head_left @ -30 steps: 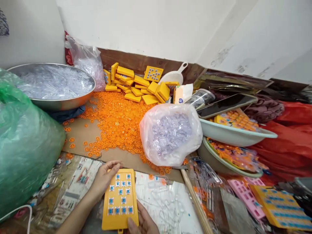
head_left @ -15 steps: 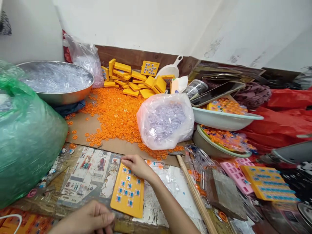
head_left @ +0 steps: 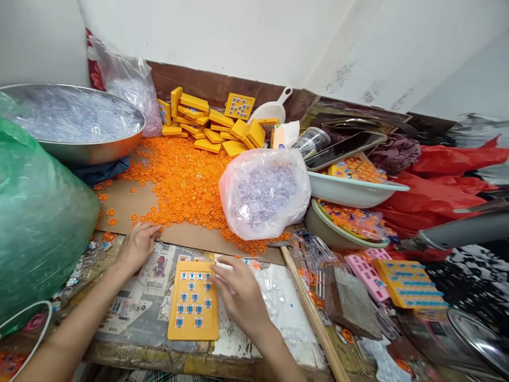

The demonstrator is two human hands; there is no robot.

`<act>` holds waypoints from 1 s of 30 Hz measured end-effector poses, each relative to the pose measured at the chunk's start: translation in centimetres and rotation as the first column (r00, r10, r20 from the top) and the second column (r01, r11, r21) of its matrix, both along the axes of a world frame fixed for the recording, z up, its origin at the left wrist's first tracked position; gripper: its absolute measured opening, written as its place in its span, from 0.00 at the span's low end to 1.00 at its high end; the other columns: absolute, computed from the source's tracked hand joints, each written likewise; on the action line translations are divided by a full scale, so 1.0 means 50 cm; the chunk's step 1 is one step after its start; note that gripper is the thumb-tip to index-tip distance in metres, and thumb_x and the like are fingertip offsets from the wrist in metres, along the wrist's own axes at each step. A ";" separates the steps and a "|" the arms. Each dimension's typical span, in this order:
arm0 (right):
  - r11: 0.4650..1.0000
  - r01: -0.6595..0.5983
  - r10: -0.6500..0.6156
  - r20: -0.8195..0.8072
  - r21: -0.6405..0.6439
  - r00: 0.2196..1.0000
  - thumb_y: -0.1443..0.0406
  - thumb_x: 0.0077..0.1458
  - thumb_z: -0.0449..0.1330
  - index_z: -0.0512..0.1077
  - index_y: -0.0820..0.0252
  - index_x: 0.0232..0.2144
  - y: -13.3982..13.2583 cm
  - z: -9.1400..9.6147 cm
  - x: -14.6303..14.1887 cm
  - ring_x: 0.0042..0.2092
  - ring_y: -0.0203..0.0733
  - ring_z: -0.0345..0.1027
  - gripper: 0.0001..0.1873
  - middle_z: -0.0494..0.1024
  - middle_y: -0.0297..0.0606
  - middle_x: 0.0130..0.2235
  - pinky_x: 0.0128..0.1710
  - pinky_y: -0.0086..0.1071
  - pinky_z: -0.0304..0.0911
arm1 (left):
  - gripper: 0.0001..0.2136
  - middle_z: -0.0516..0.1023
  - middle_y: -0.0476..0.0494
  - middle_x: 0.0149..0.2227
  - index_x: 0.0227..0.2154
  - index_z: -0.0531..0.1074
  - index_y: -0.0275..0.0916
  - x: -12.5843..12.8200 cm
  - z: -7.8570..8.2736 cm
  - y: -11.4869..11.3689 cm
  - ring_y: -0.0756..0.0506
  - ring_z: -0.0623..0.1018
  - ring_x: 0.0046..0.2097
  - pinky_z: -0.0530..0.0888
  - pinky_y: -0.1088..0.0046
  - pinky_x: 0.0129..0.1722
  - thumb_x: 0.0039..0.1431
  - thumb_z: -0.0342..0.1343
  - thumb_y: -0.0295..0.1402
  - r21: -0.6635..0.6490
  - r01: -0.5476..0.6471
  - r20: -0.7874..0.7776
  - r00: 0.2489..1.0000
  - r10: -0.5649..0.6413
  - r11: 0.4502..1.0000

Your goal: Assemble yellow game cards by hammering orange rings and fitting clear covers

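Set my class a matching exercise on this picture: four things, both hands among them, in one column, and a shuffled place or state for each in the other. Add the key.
Things
1. left hand
2. right hand
3. white bag
4. green bag

Places and states
A. open, with clear pieces inside
B. at the near edge of the orange pieces
C. bulging at the picture's left edge
D. at the right edge of the flat yellow board

Pairs: 1-B, 2-D, 3-A, 4-C
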State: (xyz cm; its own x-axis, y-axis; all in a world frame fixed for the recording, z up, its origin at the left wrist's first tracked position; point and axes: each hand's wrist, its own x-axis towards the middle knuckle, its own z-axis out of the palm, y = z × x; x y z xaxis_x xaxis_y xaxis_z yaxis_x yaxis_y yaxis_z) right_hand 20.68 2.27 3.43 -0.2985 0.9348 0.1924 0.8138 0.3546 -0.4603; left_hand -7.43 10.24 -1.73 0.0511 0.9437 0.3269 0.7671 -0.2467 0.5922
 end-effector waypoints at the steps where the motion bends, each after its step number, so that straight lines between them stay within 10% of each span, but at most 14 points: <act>1: 0.991 0.128 -0.129 0.018 0.045 0.991 0.62 0.61 0.52 0.75 0.55 0.43 -0.016 0.000 0.041 0.51 0.45 0.67 0.14 0.75 0.43 0.48 0.50 0.41 0.63 | 0.12 0.79 0.39 0.36 0.32 0.78 0.41 0.001 0.000 0.003 0.39 0.75 0.40 0.71 0.60 0.45 0.56 0.49 0.35 -0.006 0.014 -0.014 1.000 -0.014 1.000; 6: 0.812 0.574 -0.583 0.175 0.103 0.794 0.58 0.58 0.48 0.74 0.64 0.45 -0.045 0.000 0.219 0.45 0.60 0.68 0.22 0.73 0.56 0.48 0.43 0.54 0.63 | 0.10 0.78 0.40 0.33 0.29 0.76 0.41 0.026 0.010 0.019 0.40 0.75 0.37 0.72 0.64 0.41 0.56 0.51 0.36 -0.013 0.004 -0.067 0.998 -0.005 1.000; 16: 0.693 0.718 -0.679 0.283 -0.056 0.677 0.50 0.53 0.47 0.67 0.65 0.55 -0.028 -0.011 0.263 0.42 0.54 0.73 0.34 0.74 0.49 0.46 0.36 0.41 0.68 | 0.10 0.81 0.43 0.36 0.38 0.76 0.39 0.097 0.035 -0.002 0.45 0.79 0.37 0.74 0.70 0.40 0.59 0.50 0.31 -0.037 0.105 -0.020 0.994 -0.105 0.994; 24: 0.922 0.379 -0.384 0.074 0.076 0.920 0.55 0.59 0.53 0.67 0.56 0.50 -0.157 -0.030 0.190 0.42 0.44 0.74 0.20 0.75 0.41 0.42 0.38 0.31 0.70 | 0.10 0.73 0.41 0.32 0.31 0.76 0.35 0.119 0.023 0.024 0.44 0.75 0.34 0.72 0.68 0.35 0.58 0.49 0.24 -0.114 0.120 -0.023 0.992 -0.124 0.986; 30: 0.950 0.260 -0.292 0.197 0.174 0.936 0.63 0.64 0.49 0.58 0.53 0.60 -0.178 -0.043 0.088 0.45 0.40 0.75 0.22 0.76 0.36 0.49 0.35 0.27 0.69 | 0.13 0.75 0.40 0.38 0.45 0.72 0.34 0.146 0.055 -0.041 0.44 0.74 0.41 0.72 0.66 0.43 0.59 0.49 0.25 -0.113 0.200 0.040 0.980 -0.197 0.973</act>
State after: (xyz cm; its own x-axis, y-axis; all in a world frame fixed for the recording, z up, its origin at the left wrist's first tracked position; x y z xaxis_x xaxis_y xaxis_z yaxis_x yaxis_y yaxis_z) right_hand 25.08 -6.61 1.27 -0.0823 0.9537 0.2894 0.9633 0.1506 -0.2222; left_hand -0.12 8.17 1.00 0.2332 0.9473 0.2198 0.6921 -0.3205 0.6468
